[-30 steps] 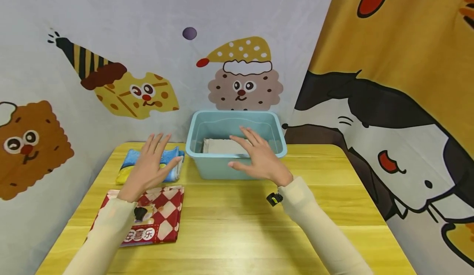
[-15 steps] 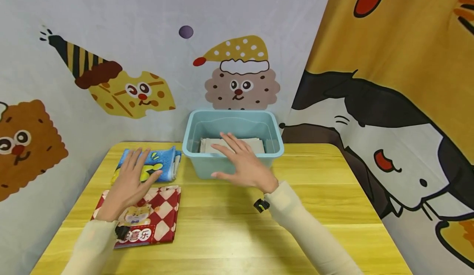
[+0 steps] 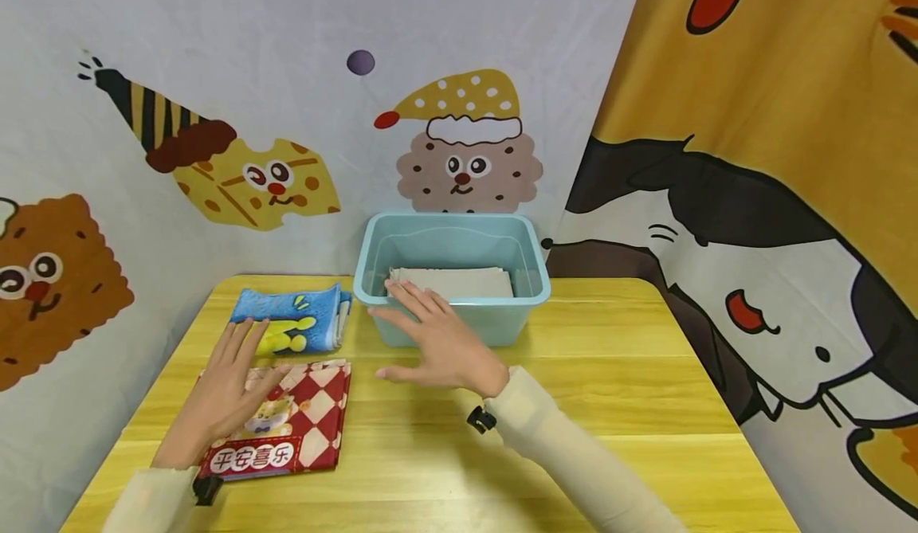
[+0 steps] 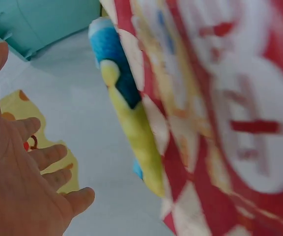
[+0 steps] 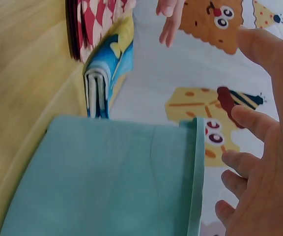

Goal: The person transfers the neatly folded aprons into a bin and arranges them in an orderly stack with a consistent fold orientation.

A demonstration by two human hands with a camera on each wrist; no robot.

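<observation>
My left hand (image 3: 218,397) hovers over the left part of a folded red-and-cream checkered cloth (image 3: 323,413), its fingers extended and holding nothing. That cloth carries a printed cartoon animal and white round labels with characters. Just behind it lies a folded blue towel (image 3: 287,310) with yellow shapes, its layered edge showing in the right wrist view. In front of the light-blue plastic bin (image 3: 516,322) is my right hand (image 3: 445,346), empty, fingers spread, overlapping the near rim in the head view. Inside the bin sits a folded off-white cloth (image 3: 466,280), partly hidden by the front wall.
The yellow wood-grain table (image 3: 602,405) extends to the right and toward the front. Directly behind the bin hangs a white cartoon-printed curtain (image 3: 287,23), with an orange-and-black section (image 3: 667,103) on the right. Both wrists wear small black devices.
Both hands have come down and back toward the front, also shifting left. The blue towel and checkered cloth are now less covered. Bin and cloths lie where they were.
</observation>
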